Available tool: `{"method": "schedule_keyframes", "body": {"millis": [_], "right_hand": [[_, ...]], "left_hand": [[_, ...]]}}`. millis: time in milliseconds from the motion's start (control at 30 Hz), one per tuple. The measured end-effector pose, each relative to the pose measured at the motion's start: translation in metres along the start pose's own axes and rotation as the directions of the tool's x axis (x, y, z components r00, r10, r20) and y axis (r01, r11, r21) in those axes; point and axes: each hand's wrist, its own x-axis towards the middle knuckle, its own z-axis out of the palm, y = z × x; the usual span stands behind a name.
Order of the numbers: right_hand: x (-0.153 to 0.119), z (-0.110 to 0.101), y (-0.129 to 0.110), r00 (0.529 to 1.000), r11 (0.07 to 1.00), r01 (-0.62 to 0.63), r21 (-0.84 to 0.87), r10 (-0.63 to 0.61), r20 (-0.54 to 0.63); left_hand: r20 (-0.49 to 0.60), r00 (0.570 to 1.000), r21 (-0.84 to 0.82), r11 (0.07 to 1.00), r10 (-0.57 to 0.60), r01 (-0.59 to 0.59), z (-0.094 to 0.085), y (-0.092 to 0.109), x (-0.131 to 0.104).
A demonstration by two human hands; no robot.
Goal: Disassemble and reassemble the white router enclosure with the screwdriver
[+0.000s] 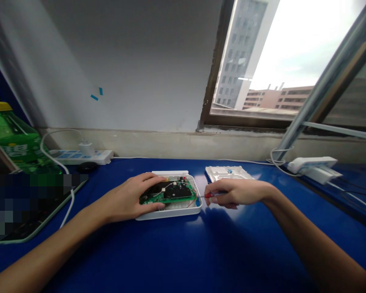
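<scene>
A white casing (173, 213) lies on the blue table, with a green circuit board (183, 198) and thin wires inside it. Over the casing's left part rests my left hand (137, 196), fingers spread across the board and the near edge. My right hand (232, 193) is closed around a small red-handled screwdriver (208, 195), just right of the casing. The tool's thin shaft points left, at the casing's right end beside a small blue part (197, 201). Whether the tip touches anything is too small to tell. Behind my right hand lies a white plastic cover (228, 172).
At the left stand a green bottle (18, 142) and a dark device (33, 215) with a white cable. Power strips lie at the back left (102, 157) and right (314, 165). A metal pole (311, 93) rises at the back right, before the window.
</scene>
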Motion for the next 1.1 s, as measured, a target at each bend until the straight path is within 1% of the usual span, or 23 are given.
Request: {"method": "schedule_keyframes", "body": {"millis": [67, 100, 167, 200, 233, 267, 333, 400, 500, 533, 600, 667, 700, 800, 833, 900, 967, 1000, 1033, 1100], "right_hand": [[-0.010, -0.006, 0.000, 0.999, 1.000, -0.013, 0.021, 0.012, 0.031], [-0.014, -0.008, 0.000, 1.000, 1.000, -0.007, 0.025, 0.007, 0.018], [-0.016, -0.010, 0.002, 0.997, 1.000, 0.000, -0.013, 0.000, -0.072], [-0.014, -0.009, 0.003, 0.989, 0.998, -0.018, -0.054, 0.010, -0.145], [-0.009, -0.006, 0.005, 0.976, 0.992, -0.061, -0.108, 0.037, -0.217], [-0.002, -0.002, 0.006, 0.954, 0.979, -0.119, -0.163, 0.067, -0.293], [0.014, 0.009, 0.007, 0.883, 0.925, -0.276, -0.262, 0.136, -0.450], [0.030, 0.022, 0.006, 0.788, 0.846, -0.403, -0.350, 0.126, -0.602], [0.046, 0.037, 0.004, 0.710, 0.762, -0.499, -0.413, 0.086, -0.699], [0.049, 0.040, 0.003, 0.694, 0.748, -0.514, -0.419, 0.076, -0.716], [0.052, 0.043, 0.003, 0.680, 0.736, -0.523, -0.430, 0.055, -0.731], [0.051, 0.041, 0.004, 0.680, 0.740, -0.506, -0.443, 0.026, -0.732], [0.050, 0.040, 0.004, 0.673, 0.749, -0.497, -0.439, 0.013, -0.740], [0.048, 0.034, 0.001, 0.621, 0.815, -0.433, -0.385, -0.040, -0.783], [0.048, 0.032, 0.000, 0.604, 0.852, -0.378, -0.362, -0.069, -0.794], [0.052, 0.033, -0.004, 0.589, 0.919, -0.201, -0.339, -0.163, -0.792], [0.060, 0.039, -0.006, 0.577, 0.939, -0.007, -0.344, -0.277, -0.769], [0.064, 0.042, -0.007, 0.569, 0.934, 0.057, -0.352, -0.320, -0.757], [0.068, 0.046, -0.008, 0.567, 0.930, 0.096, -0.356, -0.345, -0.748], [0.075, 0.052, -0.008, 0.580, 0.934, 0.106, -0.342, -0.337, -0.742]], "left_hand": [[-0.005, 0.999, 0.032, 0.999, 0.031, -0.031, 0.000, -0.001, 0.000], [-0.006, 0.999, 0.042, 0.998, 0.045, -0.044, 0.000, -0.001, 0.000], [-0.006, 0.998, 0.051, 0.997, 0.063, -0.062, 0.000, -0.002, 0.000], [-0.005, 0.998, 0.053, 0.996, 0.069, -0.069, 0.000, -0.002, -0.001], [-0.004, 0.997, 0.055, 0.996, 0.075, -0.075, 0.000, -0.002, -0.001], [-0.001, 0.997, 0.057, 0.995, 0.080, -0.080, 0.001, -0.003, -0.001], [0.003, 0.996, 0.062, 0.995, 0.084, -0.084, 0.001, -0.004, -0.002], [0.005, 0.996, 0.067, 0.994, 0.085, -0.085, 0.002, -0.004, -0.002], [0.012, 0.996, 0.073, 0.993, 0.089, -0.090, 0.002, -0.003, -0.001], [0.012, 0.996, 0.075, 0.993, 0.091, -0.091, 0.002, -0.002, -0.001], [0.012, 0.996, 0.078, 0.993, 0.086, -0.087, 0.002, -0.002, -0.001], [0.013, 0.997, 0.079, 0.994, 0.081, -0.082, 0.002, -0.002, -0.002], [0.015, 0.997, 0.078, 0.994, 0.080, -0.081, 0.002, -0.002, -0.002], [0.011, 0.996, 0.077, 0.993, 0.084, -0.085, 0.003, -0.003, -0.003], [0.008, 0.996, 0.078, 0.993, 0.088, -0.088, 0.003, -0.003, -0.003], [0.004, 0.996, 0.079, 0.993, 0.091, -0.091, 0.004, -0.004, -0.003], [0.001, 0.995, 0.079, 0.992, 0.095, -0.095, 0.004, -0.004, -0.003], [-0.002, 0.995, 0.079, 0.992, 0.098, -0.097, 0.004, -0.004, -0.003], [-0.003, 0.995, 0.077, 0.992, 0.102, -0.101, 0.004, -0.004, -0.002], [-0.008, 0.994, 0.078, 0.991, 0.107, -0.106, 0.005, -0.005, -0.002]]}}
